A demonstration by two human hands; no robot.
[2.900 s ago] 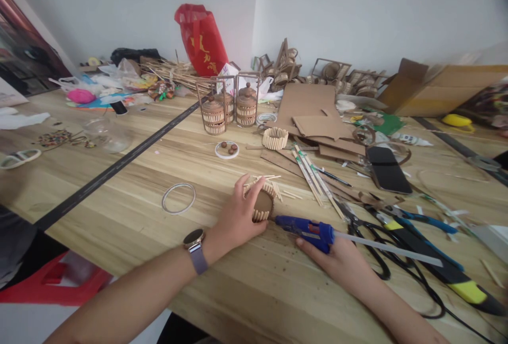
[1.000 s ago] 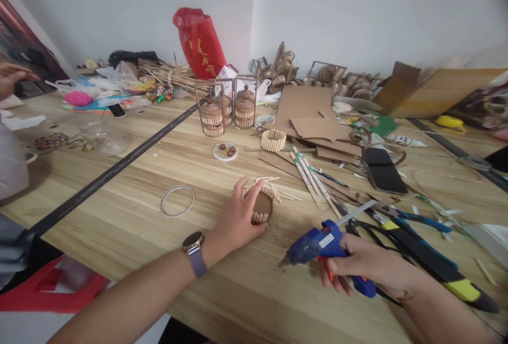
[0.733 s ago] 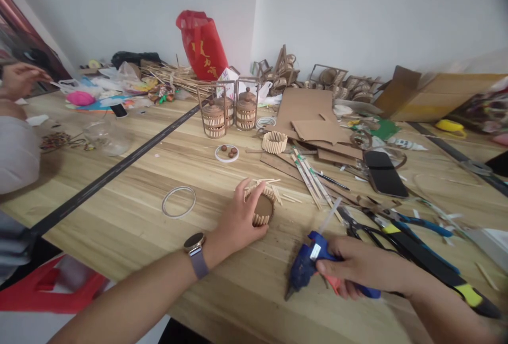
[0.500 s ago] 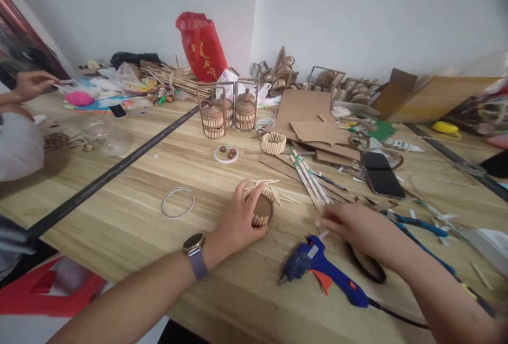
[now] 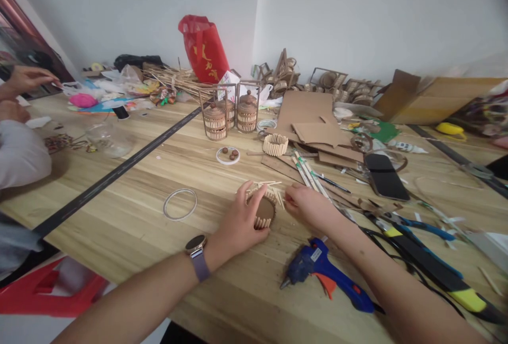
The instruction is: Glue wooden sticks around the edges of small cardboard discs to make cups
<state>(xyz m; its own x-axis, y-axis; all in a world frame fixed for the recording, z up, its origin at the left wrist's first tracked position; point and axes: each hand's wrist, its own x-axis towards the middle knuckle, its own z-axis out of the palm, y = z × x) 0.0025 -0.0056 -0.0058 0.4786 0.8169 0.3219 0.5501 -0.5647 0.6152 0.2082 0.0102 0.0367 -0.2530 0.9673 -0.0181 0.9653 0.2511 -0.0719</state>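
Note:
My left hand (image 5: 235, 222) curls its thumb and fingers around a small round basket (image 5: 265, 210) on the table. This basket has a brown base and a ring of short upright wooden sticks, partly hidden by my fingers. Just right of it, my right hand (image 5: 307, 204) is closed, with its fingertips together beside the loose short wooden sticks (image 5: 280, 198). Whatever those fingers hold, if anything, is hidden. Below my right forearm lies a blue glue gun (image 5: 323, 267) with an orange trigger, its nozzle pointing left.
A stick ring (image 5: 275, 145), lidded baskets (image 5: 246, 114) and cardboard (image 5: 317, 133) stand farther back. Left of my hand lies a white ring (image 5: 164, 207). Pliers (image 5: 426, 227), a box cutter (image 5: 434, 270) and a phone (image 5: 386, 176) lie right. Another person's hand (image 5: 34, 78) is far left.
My right hand has moved left, from above the glue gun to the loose sticks beside the basket. My left hand stays on the basket.

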